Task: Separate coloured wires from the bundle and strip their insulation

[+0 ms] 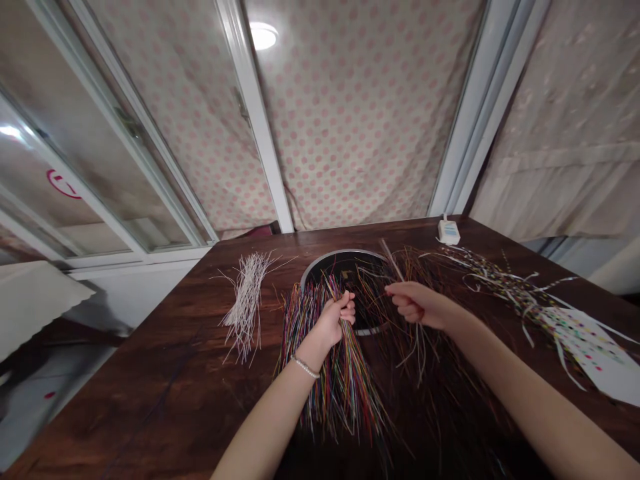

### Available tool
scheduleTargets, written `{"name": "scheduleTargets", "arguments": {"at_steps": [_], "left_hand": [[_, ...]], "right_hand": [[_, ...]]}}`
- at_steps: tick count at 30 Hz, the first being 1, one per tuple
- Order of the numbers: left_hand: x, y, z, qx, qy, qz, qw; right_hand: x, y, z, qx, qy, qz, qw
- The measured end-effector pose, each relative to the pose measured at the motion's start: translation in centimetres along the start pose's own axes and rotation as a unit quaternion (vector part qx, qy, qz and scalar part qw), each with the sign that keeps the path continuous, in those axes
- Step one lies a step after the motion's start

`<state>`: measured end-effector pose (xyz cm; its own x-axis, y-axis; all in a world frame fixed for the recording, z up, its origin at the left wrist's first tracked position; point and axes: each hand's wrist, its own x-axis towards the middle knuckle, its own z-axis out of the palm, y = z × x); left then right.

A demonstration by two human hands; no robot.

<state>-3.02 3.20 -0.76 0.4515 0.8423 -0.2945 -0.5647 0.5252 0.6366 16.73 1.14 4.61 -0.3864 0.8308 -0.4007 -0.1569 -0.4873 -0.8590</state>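
Observation:
My left hand [339, 316], with a beaded bracelet on its wrist, is closed around a bundle of multicoloured thin strands [357, 387] that look like wires or cords. More of these strands spread out on both sides of it. My right hand [417, 305] is closed on a few pale strands [391, 259], whose ends stick out above the fist and hang below it. Beneath both hands lies a round dark tray or plate with a light rim [320, 260], partly hidden by the strands. Brown and dark strands [413, 265] lie beside my right hand.
On the left of the dark wooden table [175, 347] lies a pile of white strands [247, 293]. To the right are spotted ribbon-like strips [490, 277] and a white sheet with coloured dots [600, 350]. A small white box [449, 231] stands near the back edge, before dotted curtains [350, 133].

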Motion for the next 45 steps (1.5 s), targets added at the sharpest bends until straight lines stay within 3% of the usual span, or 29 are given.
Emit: {"name": "scheduleTargets", "arguments": {"at_steps": [5, 10, 13, 17, 28, 31, 38, 40, 45], "left_hand": [[1.4, 1.6, 1.7, 0.007, 0.002, 0.037, 0.999], [3.0, 2.3, 3.7, 0.032, 0.014, 0.096, 0.995], [3.5, 1.6, 4.6, 0.059, 0.035, 0.149, 0.986], [2.8, 0.4, 5.1, 0.096, 0.054, 0.199, 0.974], [-0.8, -1.1, 2.4, 0.203, 0.023, 0.133, 0.97], [-0.9, -1.3, 1.9, 0.259, -0.004, 0.162, 0.952], [-1.0, -1.3, 1.3, 0.206, 0.044, 0.279, 0.937], [-0.9, -1.4, 1.1, 0.169, 0.045, 0.268, 0.947], [-0.6, -1.7, 1.0, 0.121, 0.068, 0.168, 0.976]], "right_hand": [[-0.2, 3.9, 2.8, -0.073, -0.026, 0.004, 0.997], [0.6, 5.6, 5.4, -0.099, -0.004, -0.086, 0.991], [1.4, 5.9, 5.7, -0.115, 0.044, -0.128, 0.984], [2.0, 6.2, 5.0, -0.107, 0.051, -0.136, 0.984], [2.6, 7.4, 4.7, -0.154, 0.063, -0.179, 0.969], [2.4, 7.4, 4.7, -0.135, 0.066, -0.177, 0.973], [1.3, 5.8, 4.1, 0.034, 0.101, -0.16, 0.981], [1.4, 5.6, 3.7, 0.057, 0.105, -0.177, 0.977], [1.5, 5.9, 3.8, 0.047, 0.062, -0.185, 0.98]]}}
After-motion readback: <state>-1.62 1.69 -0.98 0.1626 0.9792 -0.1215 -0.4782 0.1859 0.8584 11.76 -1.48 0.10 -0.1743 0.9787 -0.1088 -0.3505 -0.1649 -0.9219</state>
